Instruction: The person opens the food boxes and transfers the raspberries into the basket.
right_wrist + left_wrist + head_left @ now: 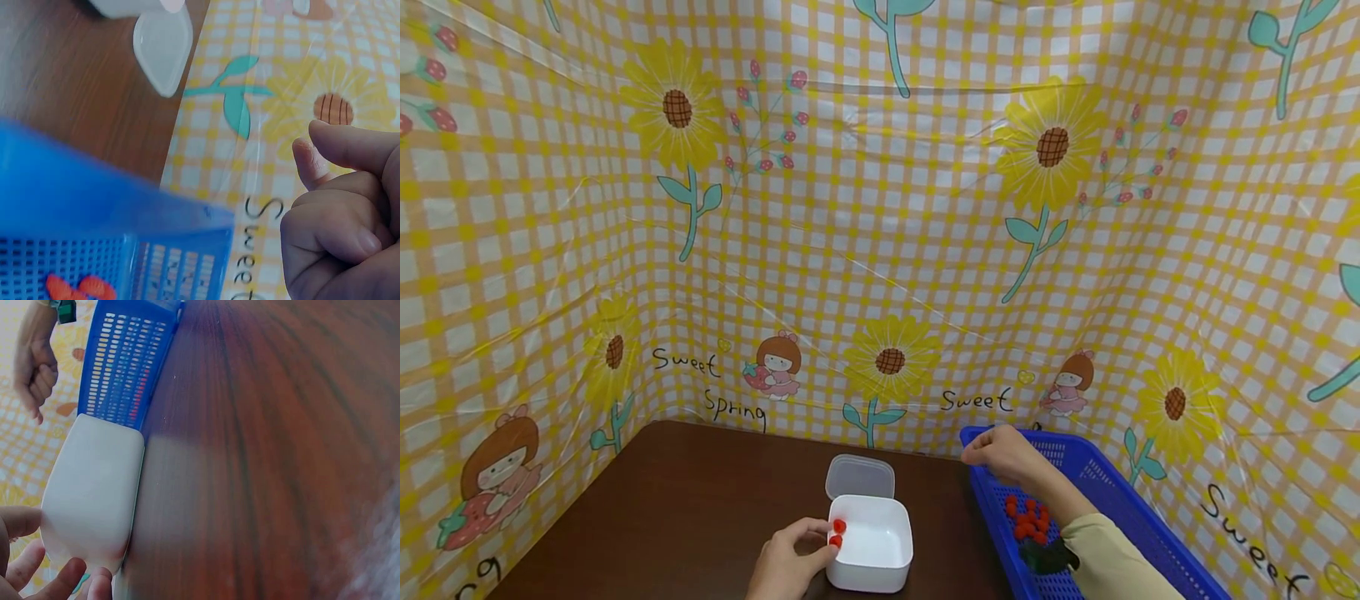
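Note:
A white square box (887, 533) stands on the brown table with its top uncovered. Two small red pieces (839, 526) lie inside, against its left wall. My left hand (786, 560) holds the box at its left side, thumb and fingertips at the rim; in the left wrist view its fingers (65, 581) bend around the box's end. Over the far left part of a blue basket (988, 521) hovers my right hand (1007, 454). Its fingers are curled, thumb tip and index fingertip close together, with nothing showing between them. Several red pieces (1030, 521) lie in the basket below.
Just behind the box is a translucent lid (860, 477). A dark green device (66, 311) is strapped to the right wrist. Checked cloth with sunflowers (891, 250) hangs around the back and both sides of the table (715, 500).

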A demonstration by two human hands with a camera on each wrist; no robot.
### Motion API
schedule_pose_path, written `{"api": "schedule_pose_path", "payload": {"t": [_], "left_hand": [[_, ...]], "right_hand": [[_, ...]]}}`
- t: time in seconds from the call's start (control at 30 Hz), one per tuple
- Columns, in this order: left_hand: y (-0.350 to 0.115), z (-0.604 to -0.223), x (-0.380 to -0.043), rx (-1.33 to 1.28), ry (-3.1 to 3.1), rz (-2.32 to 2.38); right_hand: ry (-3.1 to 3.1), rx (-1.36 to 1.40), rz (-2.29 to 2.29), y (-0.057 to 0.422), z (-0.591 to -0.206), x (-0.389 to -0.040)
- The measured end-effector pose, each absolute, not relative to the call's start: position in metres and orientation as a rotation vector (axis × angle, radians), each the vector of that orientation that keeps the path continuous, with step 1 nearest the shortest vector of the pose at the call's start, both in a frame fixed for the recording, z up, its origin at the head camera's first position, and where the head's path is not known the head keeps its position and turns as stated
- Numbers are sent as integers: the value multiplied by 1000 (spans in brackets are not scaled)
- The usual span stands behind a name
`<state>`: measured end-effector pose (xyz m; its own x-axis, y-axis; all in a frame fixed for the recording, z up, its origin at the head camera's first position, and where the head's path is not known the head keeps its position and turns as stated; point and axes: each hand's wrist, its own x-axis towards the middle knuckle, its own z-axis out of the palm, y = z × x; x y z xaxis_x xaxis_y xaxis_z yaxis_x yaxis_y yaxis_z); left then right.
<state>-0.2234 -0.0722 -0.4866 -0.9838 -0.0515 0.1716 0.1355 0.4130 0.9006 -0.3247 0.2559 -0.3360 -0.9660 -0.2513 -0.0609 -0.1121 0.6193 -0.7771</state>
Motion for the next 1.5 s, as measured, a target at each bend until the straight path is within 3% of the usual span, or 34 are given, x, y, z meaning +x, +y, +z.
{"api": "schedule_pose_path", "payload": {"t": [0.73,1.5], "left_hand": [[-74,-488,-226,-96,-2500,-1611],[-75,-487,-229,-96,-2481,-1644]], "right_hand": [[2494,-449,-1325,188,-364,-322],[2417,-429,-1217,135,-392,-321]]}}
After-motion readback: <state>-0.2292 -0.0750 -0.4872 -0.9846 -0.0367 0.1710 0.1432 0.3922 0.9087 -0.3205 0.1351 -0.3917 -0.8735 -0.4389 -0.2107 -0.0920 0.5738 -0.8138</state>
